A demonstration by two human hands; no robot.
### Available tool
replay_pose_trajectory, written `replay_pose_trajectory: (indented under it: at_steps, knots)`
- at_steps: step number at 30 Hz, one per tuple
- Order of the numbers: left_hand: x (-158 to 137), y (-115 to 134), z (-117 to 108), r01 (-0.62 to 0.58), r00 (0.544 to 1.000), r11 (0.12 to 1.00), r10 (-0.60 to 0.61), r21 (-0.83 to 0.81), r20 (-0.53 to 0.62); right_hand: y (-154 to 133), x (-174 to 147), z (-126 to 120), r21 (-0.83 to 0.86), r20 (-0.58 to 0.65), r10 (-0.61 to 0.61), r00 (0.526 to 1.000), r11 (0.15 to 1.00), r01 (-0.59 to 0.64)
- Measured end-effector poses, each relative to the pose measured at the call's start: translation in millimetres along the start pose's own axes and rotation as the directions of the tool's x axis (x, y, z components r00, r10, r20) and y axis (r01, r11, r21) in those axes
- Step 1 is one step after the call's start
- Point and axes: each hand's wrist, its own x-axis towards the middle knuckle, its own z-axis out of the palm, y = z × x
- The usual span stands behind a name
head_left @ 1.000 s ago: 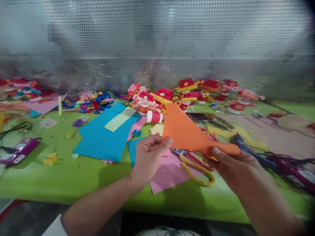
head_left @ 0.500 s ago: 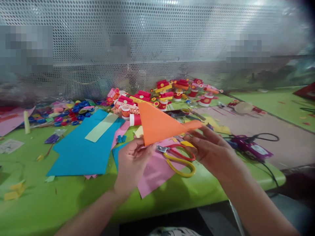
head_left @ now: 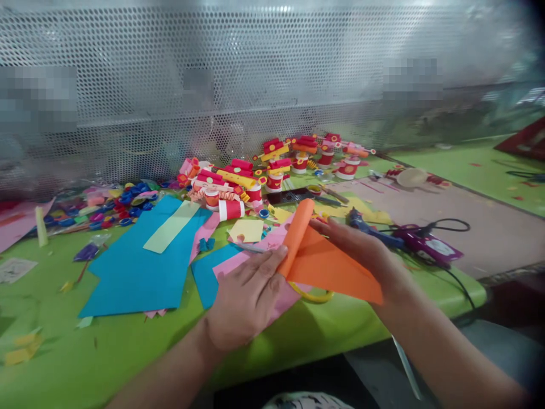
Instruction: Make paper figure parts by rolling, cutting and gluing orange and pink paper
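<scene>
A sheet of orange paper (head_left: 336,264), partly curled into a roll along its left side, is between my hands above the table. My left hand (head_left: 251,295) is closed on the lower end of the roll, fingers pressed together. My right hand (head_left: 361,244) holds the sheet from the far right side, with the paper's corner against its wrist and some fingers hidden behind it. Under the paper lie scissors, of which a yellow handle (head_left: 317,296) and a blade tip show. They rest on pink paper (head_left: 230,264).
Blue sheets (head_left: 140,272) with a pale green strip (head_left: 172,227) lie left. Several red paper-cup models (head_left: 275,182) stand at the back before a perforated metal screen (head_left: 149,74). A glue gun (head_left: 374,230) and a purple corded device (head_left: 426,244) lie right. Bottle caps (head_left: 128,204) are heaped back left.
The orange paper has turned so its rolled part points up and away and its flat corner points right. My left hand has moved onto the roll. The paper now covers most of the scissors.
</scene>
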Motion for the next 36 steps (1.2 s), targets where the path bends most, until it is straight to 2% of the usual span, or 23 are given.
replay_pose_trajectory:
  at_steps: [3,5,8,11,15,17,19,20,21,22,23,24,25,26,27,28,29,31,33,36]
  knots:
    - [0,2,2,-0.025,0.999,0.999,0.024,0.031,0.040,-1,6,2,0.072,0.095,0.251,0.963,0.963,-0.258]
    - [-1,2,4,-0.019,0.997,1.000,0.017,0.023,0.081,-2,9,2,0.096,0.084,0.316,0.945,0.941,-0.323]
    - [0,1,6,-0.012,0.993,1.000,0.011,0.013,0.118,-1,15,2,0.069,0.078,0.267,0.961,0.960,-0.272]
    - [2,0,6,-0.078,0.991,0.995,0.070,0.064,0.113,3,24,-1,0.035,0.121,0.236,0.964,0.970,-0.242]
    - [2,0,-1,-0.135,0.986,0.986,0.124,0.093,0.112,4,37,-8,0.030,0.114,0.221,0.969,0.974,-0.226]
    - [1,0,-7,-0.100,0.993,0.995,0.100,0.010,0.064,2,41,-10,0.031,0.102,0.197,0.975,0.979,-0.202]
    - [2,-1,-12,0.046,0.999,0.983,-0.050,-0.175,-0.015,-1,40,-9,0.036,0.091,0.166,0.982,0.985,-0.170]
    - [3,-1,-14,0.180,0.979,0.936,-0.199,-0.303,-0.032,-2,39,-7,0.033,0.098,0.149,0.984,0.988,-0.153]
    - [5,-2,-15,0.334,0.926,0.833,-0.378,-0.441,-0.013,-3,36,-5,0.021,0.117,0.133,0.984,0.990,-0.136]
    - [7,-4,-15,0.485,0.832,0.666,-0.551,-0.567,0.066,-4,34,-1,-0.001,0.146,0.119,0.982,0.993,-0.120]
    - [10,-5,-14,0.607,0.702,0.440,-0.687,-0.661,0.187,-4,31,3,-0.032,0.181,0.110,0.977,0.994,-0.106]
    - [12,-7,-13,0.666,0.593,0.208,-0.731,-0.716,0.339,-3,28,7,-0.065,0.220,0.103,0.970,0.994,-0.091]
    - [14,-10,-12,0.699,0.504,-0.009,-0.702,-0.715,0.502,-2,25,12,-0.097,0.258,0.098,0.961,0.992,-0.075]
    - [16,-11,-11,0.707,0.431,-0.191,-0.647,-0.681,0.628,-2,23,17,-0.125,0.290,0.091,0.953,0.990,-0.057]
    - [17,-13,-10,0.705,0.391,-0.327,-0.562,-0.629,0.729,-1,21,22,-0.145,0.322,0.086,0.943,0.989,-0.040]
    - [18,-13,-9,0.702,0.365,-0.419,-0.483,-0.576,0.796,-1,20,27,-0.154,0.349,0.074,0.934,0.988,-0.021]
    - [18,-13,-8,0.693,0.354,-0.478,-0.426,-0.539,0.833,-2,19,32,-0.157,0.374,0.067,0.925,0.988,-0.008]
    - [17,-12,-6,0.678,0.354,-0.517,-0.393,-0.523,0.849,-4,20,39,-0.166,0.401,0.068,0.913,0.986,0.000]
    - [15,-11,-2,0.684,0.344,-0.488,-0.440,-0.542,0.830,-6,23,43,-0.204,0.410,0.076,0.909,0.979,0.010]
    - [11,-9,6,0.730,0.338,-0.383,-0.518,-0.567,0.786,-5,30,46,-0.287,0.403,0.049,0.914,0.955,0.075]
